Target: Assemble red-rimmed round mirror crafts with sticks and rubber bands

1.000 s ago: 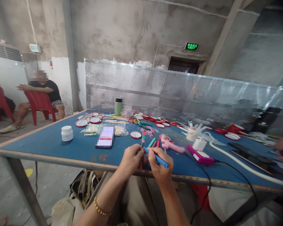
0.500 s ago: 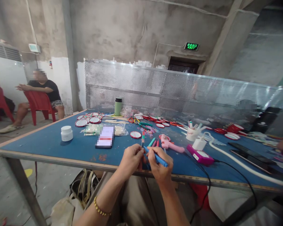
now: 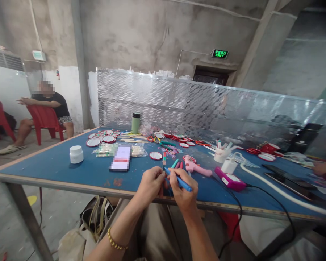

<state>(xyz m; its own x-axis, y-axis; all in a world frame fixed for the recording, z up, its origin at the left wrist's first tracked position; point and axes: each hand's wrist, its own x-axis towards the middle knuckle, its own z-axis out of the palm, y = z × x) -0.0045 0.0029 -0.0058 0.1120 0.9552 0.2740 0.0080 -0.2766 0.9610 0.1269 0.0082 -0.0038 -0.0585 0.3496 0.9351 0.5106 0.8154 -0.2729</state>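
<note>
Left hand fingers pinch an upright striped stick, right hand fingers grip blue marker at its base; colouring appears partway, more markers at 12 o'clock.

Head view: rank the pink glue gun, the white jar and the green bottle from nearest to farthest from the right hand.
From the right hand, which holds a blue pen:
1. Pink glue gun, just beyond the hand, slightly to its right.
2. White jar, far to the left on the table.
3. Green bottle, at the back by the perforated screen.
</note>
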